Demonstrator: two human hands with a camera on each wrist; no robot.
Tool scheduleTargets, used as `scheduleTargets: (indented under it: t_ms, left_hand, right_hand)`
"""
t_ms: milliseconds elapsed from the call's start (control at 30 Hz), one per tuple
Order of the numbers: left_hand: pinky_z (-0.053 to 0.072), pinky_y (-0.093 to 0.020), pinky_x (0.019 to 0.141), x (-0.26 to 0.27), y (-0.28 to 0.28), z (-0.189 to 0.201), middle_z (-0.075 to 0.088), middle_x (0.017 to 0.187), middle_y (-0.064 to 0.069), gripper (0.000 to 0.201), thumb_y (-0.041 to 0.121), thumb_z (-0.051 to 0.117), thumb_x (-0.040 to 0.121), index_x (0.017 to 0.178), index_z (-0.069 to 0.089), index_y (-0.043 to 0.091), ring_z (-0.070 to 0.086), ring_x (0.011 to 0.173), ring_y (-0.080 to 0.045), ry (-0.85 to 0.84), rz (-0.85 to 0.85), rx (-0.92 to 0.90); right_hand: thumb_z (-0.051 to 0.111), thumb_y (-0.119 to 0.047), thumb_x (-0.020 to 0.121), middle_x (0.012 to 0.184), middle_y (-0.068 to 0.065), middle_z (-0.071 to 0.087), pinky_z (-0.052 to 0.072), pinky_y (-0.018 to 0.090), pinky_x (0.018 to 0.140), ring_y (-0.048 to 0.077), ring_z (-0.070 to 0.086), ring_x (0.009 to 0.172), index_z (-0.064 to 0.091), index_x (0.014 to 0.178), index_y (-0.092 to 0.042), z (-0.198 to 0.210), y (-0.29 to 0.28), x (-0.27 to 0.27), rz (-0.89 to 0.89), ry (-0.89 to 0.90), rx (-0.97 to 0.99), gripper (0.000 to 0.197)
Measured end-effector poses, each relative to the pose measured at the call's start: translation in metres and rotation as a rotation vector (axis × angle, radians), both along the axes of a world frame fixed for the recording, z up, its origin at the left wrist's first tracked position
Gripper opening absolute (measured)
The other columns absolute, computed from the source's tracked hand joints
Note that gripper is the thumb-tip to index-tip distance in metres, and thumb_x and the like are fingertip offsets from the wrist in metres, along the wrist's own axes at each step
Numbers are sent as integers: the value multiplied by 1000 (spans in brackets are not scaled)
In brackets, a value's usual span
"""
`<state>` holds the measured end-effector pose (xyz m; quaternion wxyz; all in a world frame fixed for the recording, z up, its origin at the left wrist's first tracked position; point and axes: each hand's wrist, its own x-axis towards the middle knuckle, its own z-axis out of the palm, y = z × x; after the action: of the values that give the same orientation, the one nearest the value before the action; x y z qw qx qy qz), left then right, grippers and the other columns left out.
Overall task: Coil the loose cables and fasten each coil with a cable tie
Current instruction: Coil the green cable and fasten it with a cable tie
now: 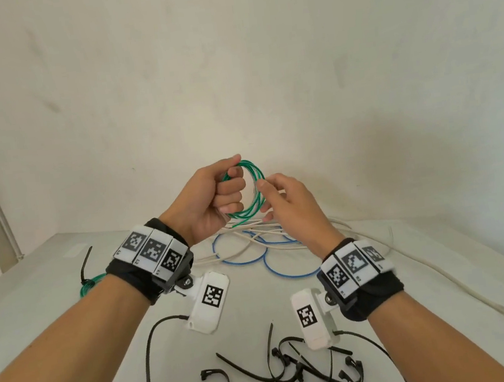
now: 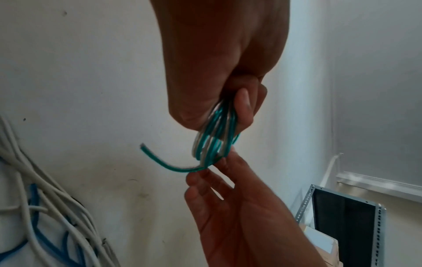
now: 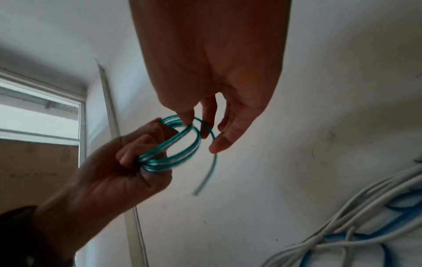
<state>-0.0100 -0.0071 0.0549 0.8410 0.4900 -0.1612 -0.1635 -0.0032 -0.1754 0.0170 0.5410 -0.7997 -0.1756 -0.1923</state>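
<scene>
Near the tabletop's left edge lies a tied green coil. Above the middle, the left hand grips the green cable coil in curled fingers; the right hand, fingers relaxed and spread, touches its loose end. Black cable ties lie at the near edge.
</scene>
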Motion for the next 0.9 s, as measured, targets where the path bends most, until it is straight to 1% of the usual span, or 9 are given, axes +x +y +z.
scheduleTargets:
  t_ms: [67, 133, 200, 300, 467, 567, 700, 767, 900]
  left_hand:
    - [11, -20, 40, -1, 0, -1, 22, 44, 11, 39, 34, 46, 106, 69, 41, 22, 3, 42, -10, 6, 2, -49]
    - [11, -21, 41, -2, -2, -3, 16, 46, 10, 41, 39, 48, 105, 68, 39, 22, 3, 43, -11, 1, 12, -72]
    - [12, -21, 41, -4, -3, -5, 10, 51, 9, 42, 43, 56, 99, 68, 35, 24, 3, 43, -12, -17, 49, -57]
    - [15, -21, 39, -5, -4, -10, 12, 49, 10, 45, 41, 62, 97, 68, 31, 25, 4, 44, -12, -33, 125, -36]
    - [14, -22, 39, -7, -5, -11, 7, 54, 8, 51, 47, 54, 102, 63, 32, 24, 2, 47, -14, 22, 134, -118]
    - [14, -21, 36, -7, -3, -11, 4, 54, 8, 52, 44, 47, 105, 60, 33, 23, 1, 45, -14, 80, 82, -206]
    - [9, -22, 40, -7, -7, -15, 7, 47, 9, 51, 37, 45, 106, 58, 32, 24, 1, 42, -13, 109, 44, -202]
    - [8, -22, 42, -9, -10, -15, 5, 50, 8, 52, 38, 44, 107, 59, 30, 24, 1, 42, -13, 111, 65, -203]
    - [21, -20, 35, -7, -13, -18, 6, 52, 8, 48, 40, 44, 108, 67, 24, 25, 6, 39, -11, 82, 169, -150]
  right_hand:
    - [53, -32, 107, 80, 0, 69, 60, 35, 66, 16, 73, 71, 67, 98, -12, -5, 3, -1, 7, 7, 21, 26]
    - [51, -32, 108, 77, 9, 72, 61, 40, 68, 26, 76, 72, 66, 96, -8, -7, 6, -2, 41, 56, 58, 31]
    - [48, -31, 110, 84, 22, 75, 62, 42, 71, 29, 76, 72, 67, 101, 0, -7, 9, -3, 87, 130, 95, 37]
    - [41, -26, 113, 99, 31, 73, 60, 33, 70, 26, 73, 74, 65, 115, 7, -6, 12, -9, 179, 255, 201, 41]
    - [38, -23, 114, 105, 28, 75, 58, 28, 68, 20, 72, 73, 63, 126, 9, -7, 14, -15, 257, 410, 326, 42]
    - [39, -25, 113, 96, 19, 77, 57, 30, 71, 21, 71, 75, 65, 125, 5, -6, 15, -17, 262, 434, 374, 41]
    - [42, -27, 112, 88, 8, 77, 56, 34, 88, 21, 72, 84, 68, 117, -2, -3, 16, -20, 317, 535, 669, 37]
    - [43, -25, 111, 87, 8, 74, 56, 35, 89, 20, 70, 82, 69, 117, 0, 0, 18, -23, 351, 600, 835, 36]
    - [40, -19, 109, 75, 4, 57, 51, 36, 88, 17, 55, 70, 67, 117, 1, 6, 23, -26, 378, 654, 1009, 35]
